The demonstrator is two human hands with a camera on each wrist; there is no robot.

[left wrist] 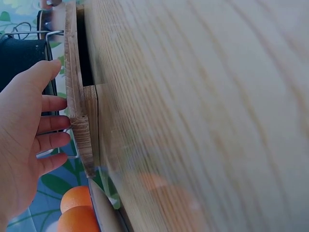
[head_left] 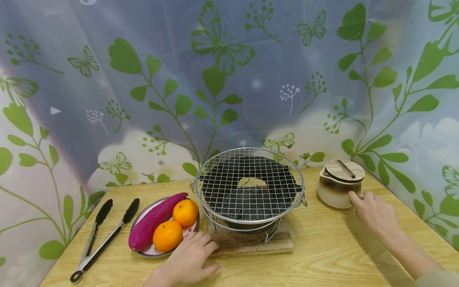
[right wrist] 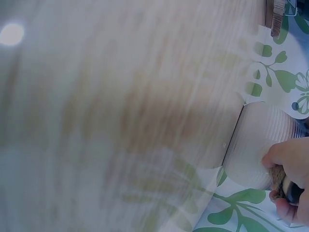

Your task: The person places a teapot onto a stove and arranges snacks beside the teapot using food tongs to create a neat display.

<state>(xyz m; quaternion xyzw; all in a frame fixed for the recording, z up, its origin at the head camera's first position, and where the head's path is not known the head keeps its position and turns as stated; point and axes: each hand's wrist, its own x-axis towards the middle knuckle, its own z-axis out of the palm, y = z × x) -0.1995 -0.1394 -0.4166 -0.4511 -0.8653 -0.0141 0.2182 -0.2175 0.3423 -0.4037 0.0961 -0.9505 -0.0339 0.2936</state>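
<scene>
A ceramic teapot (head_left: 335, 190) with a wooden lid (head_left: 345, 170) stands on the table at the right. My right hand (head_left: 376, 213) grips its side handle; the right wrist view shows the fingers curled round the brownish handle (right wrist: 277, 181). My left hand (head_left: 193, 257) is by the front left edge of a wooden board (head_left: 251, 245), fingers loosely bent and holding nothing. In the left wrist view its fingertips (left wrist: 60, 140) lie at the board's edge; whether they touch is unclear. On the board stands a black stove (head_left: 247, 199) topped by a round wire grill rack (head_left: 250, 219).
Left of the stove, an oval plate (head_left: 154, 255) bears a purple sweet potato (head_left: 154, 223) and two oranges (head_left: 167, 236). Spread black-tipped tongs (head_left: 104, 243) lie at the far left. A leaf-printed curtain (head_left: 229, 79) rises behind the wooden table (head_left: 322, 255).
</scene>
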